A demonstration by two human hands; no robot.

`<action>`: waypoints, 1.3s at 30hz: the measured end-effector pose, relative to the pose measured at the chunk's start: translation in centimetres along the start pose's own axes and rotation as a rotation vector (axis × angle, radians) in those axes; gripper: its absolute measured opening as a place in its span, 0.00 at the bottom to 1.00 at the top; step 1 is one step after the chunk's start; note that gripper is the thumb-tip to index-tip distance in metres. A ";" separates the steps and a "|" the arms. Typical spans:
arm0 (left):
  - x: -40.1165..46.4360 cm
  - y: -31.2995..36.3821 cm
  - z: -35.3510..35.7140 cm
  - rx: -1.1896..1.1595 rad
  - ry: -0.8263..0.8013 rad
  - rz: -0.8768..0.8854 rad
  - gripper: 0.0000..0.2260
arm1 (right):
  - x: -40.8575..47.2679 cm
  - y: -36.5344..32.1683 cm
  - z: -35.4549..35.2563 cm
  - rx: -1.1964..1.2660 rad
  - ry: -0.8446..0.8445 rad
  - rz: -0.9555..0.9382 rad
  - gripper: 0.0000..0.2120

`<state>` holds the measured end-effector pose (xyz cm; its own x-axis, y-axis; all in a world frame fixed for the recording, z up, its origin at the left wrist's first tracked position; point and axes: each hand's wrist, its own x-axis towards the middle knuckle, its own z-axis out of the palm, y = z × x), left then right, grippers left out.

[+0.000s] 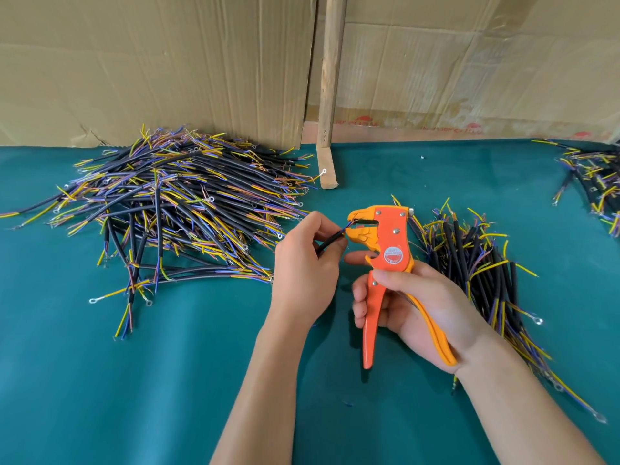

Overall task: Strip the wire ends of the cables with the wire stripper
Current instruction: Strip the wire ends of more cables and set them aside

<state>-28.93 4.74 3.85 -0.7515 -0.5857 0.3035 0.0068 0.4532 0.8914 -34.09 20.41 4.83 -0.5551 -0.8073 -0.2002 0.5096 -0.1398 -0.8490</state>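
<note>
Single head-worn view, wide-angle, facing forward and down over the tabletop (pixel 100 380). Both hands sit close, lower centre of frame. Far edge of view meets a cardboard wall (pixel 151 62). No second view to compare.

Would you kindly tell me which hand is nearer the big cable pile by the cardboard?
Left. The left hand sits beside the big cable pile's right edge; the right hand is farther right, gripping the wire stripper.

Orange-and-yellow metal wire stripper (pixel 385 243): upright, jaws parted, handles spread. Short black-sheathed cable (pixel 330 241): tilted, its coloured wire ends between the jaws.
</note>
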 end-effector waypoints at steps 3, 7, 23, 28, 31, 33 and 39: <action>0.0 -0.1 0.0 -0.008 -0.001 -0.016 0.07 | 0.0 -0.1 0.1 -0.010 0.003 0.001 0.16; 0.1 -0.2 0.0 -0.033 0.002 -0.027 0.06 | 0.0 -0.1 0.2 -0.005 0.017 -0.002 0.17; 0.2 -0.6 -0.1 -0.096 -0.041 -0.069 0.08 | -0.1 -0.3 0.1 -0.028 0.025 0.014 0.16; 0.2 -0.7 0.0 -0.101 -0.039 -0.092 0.07 | 0.0 -0.3 0.1 -0.028 0.047 0.020 0.17; 0.2 -0.8 0.0 -0.103 -0.039 -0.099 0.06 | 0.1 -0.3 0.2 -0.031 0.070 0.016 0.17; 0.2 -0.8 0.1 -0.105 -0.043 -0.102 0.06 | 0.2 -0.2 0.1 -0.025 0.087 0.008 0.17; 0.3 -0.8 0.0 -0.136 -0.043 -0.119 0.06 | 0.2 -0.2 0.2 0.048 0.091 -0.001 0.18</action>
<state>-29.20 4.22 3.21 -0.7797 -0.5994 0.1812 0.0031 0.2857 0.9583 -34.16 20.17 5.12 -0.6122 -0.7520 -0.2445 0.5385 -0.1700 -0.8253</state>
